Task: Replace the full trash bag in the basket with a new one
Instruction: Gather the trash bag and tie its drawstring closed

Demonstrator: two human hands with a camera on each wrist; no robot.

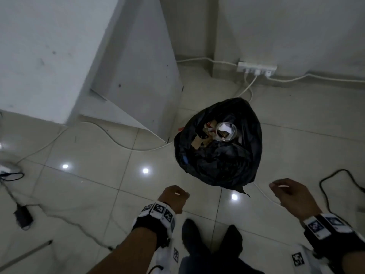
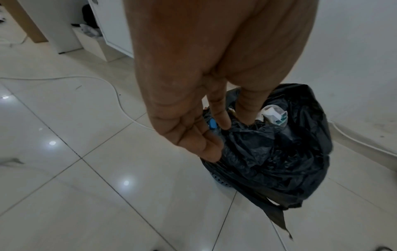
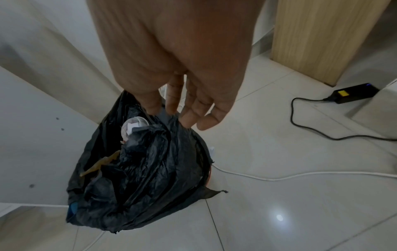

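Observation:
A full black trash bag (image 1: 219, 155) stands on the tiled floor by a white cabinet corner, its mouth open over a plastic cup (image 1: 226, 131), cardboard scraps and crumpled black plastic. The bag (image 2: 279, 152) covers the basket, of which only a strip of dark lattice (image 2: 219, 180) shows low down. My left hand (image 1: 174, 196) hovers short of the bag's near left side, fingers loosely curled and holding nothing. My right hand (image 1: 290, 192) hangs to the near right, also loosely curled and holding nothing. In the wrist views the left hand (image 2: 214, 135) and right hand (image 3: 182, 115) hang above the bag (image 3: 139, 178).
A white cabinet (image 1: 134, 66) stands left of the bag. A power strip (image 1: 256, 69) lies by the back wall, white cables (image 1: 118, 143) cross the floor, and a black cable (image 1: 335, 175) runs to a black adapter (image 3: 354, 91). My shoes (image 1: 197, 240) are just behind the hands.

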